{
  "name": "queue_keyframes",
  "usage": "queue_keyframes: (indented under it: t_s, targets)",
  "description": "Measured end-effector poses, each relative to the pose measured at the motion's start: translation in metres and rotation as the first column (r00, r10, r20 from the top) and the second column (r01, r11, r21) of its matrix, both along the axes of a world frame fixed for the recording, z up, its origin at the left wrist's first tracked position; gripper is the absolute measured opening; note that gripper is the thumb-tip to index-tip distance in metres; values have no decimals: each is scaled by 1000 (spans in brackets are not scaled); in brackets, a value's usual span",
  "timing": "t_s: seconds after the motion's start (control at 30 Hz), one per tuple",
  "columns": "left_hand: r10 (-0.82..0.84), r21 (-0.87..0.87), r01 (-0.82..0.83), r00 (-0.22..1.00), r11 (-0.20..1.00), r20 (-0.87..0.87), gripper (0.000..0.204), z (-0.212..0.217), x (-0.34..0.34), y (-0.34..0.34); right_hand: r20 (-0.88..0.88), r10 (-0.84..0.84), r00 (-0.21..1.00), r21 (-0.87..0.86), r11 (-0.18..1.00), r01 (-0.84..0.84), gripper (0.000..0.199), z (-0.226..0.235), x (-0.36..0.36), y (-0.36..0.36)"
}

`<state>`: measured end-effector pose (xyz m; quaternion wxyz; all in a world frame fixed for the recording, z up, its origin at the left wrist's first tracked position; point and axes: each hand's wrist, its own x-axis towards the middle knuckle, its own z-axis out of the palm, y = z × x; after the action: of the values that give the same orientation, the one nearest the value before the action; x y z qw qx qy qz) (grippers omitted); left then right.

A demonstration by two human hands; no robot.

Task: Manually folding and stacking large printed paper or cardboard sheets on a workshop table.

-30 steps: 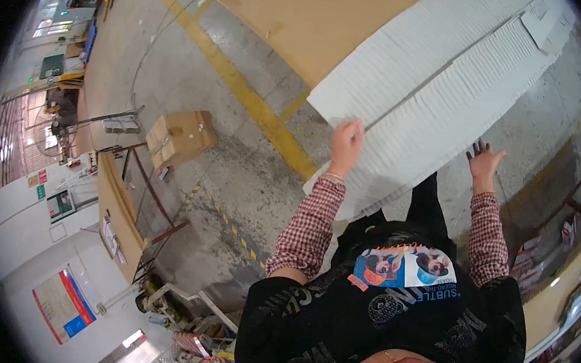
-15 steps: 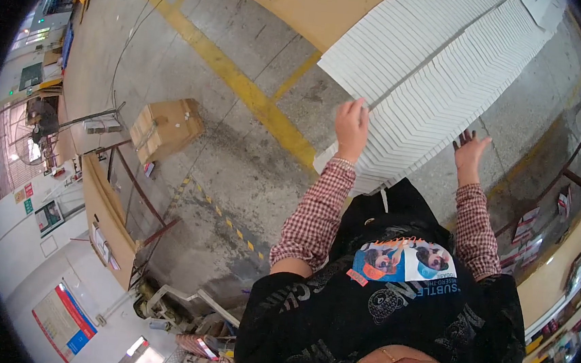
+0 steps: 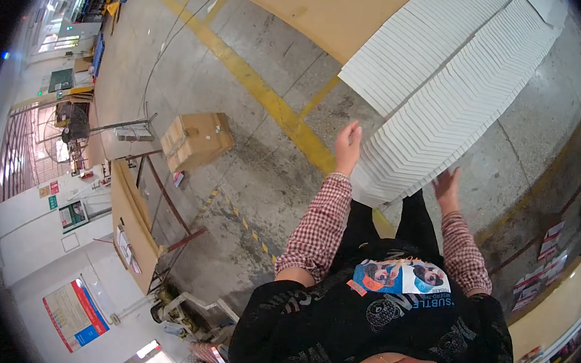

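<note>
Overlapping white paper sheets (image 3: pixel 439 118) lie in a long fanned row, running from just in front of my body to the far right. A second fanned row of white sheets (image 3: pixel 410 44) lies along its left side. My left hand (image 3: pixel 348 147) is beside the near left edge of the closer row, fingers stretched upward and nothing visible in them. At the opposite edge of that row is my right hand (image 3: pixel 447 190), thumb apart from the fingers. Its fingertips are slightly blurred against the sheets' edge; whether they touch it is unclear.
A tan board surface (image 3: pixel 311 6) reaches out at the top beside the sheets. On the concrete floor at left stands a cardboard box (image 3: pixel 198 140), near a metal-framed stand with a brown board (image 3: pixel 130 230). A dark metal rack (image 3: pixel 539 235) is at right.
Both hands have come back nearer my body along the sheets. My right hand has moved from spread fingers off the edge to close against it. The view has shifted slightly.
</note>
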<state>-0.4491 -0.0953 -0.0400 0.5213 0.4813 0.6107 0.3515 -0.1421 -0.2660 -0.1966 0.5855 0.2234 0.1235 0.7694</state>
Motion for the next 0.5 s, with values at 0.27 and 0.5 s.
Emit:
queue_keyframes:
  t_s: [0.27,0.5]
  targets:
    - [-444,-443,403,896,801,13,71,-9,-96,-20,671,520,528,-695,688,207,79,75,-176,-40]
    - [-367,-608,705,710,365,602,81,12,-116,-21,615,344,709,-753,522,400,85,156,-229,-47]
